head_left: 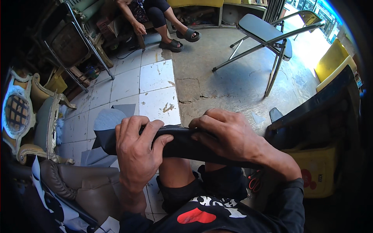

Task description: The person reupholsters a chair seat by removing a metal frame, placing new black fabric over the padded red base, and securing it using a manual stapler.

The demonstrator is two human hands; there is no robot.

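My left hand [138, 153] grips a long, black, leather-like piece [180, 143] held across my lap above my knees, fingers curled over its upper edge and thumb pressed on it. My right hand [227, 138] holds the same edge farther right, its fingers bent around it. A grey layer of material [108, 118] shows at the piece's left end, and more grey sheets [93, 157] lie on the floor below it.
Another person [163, 19] sits at the back. A folding chair [264, 31] stands back right, another [72, 46] back left. An ornate chair frame [42, 124] and brown leather upholstery [85, 182] are at left; a dark chair [311, 108] and yellow container [314, 171] at right.
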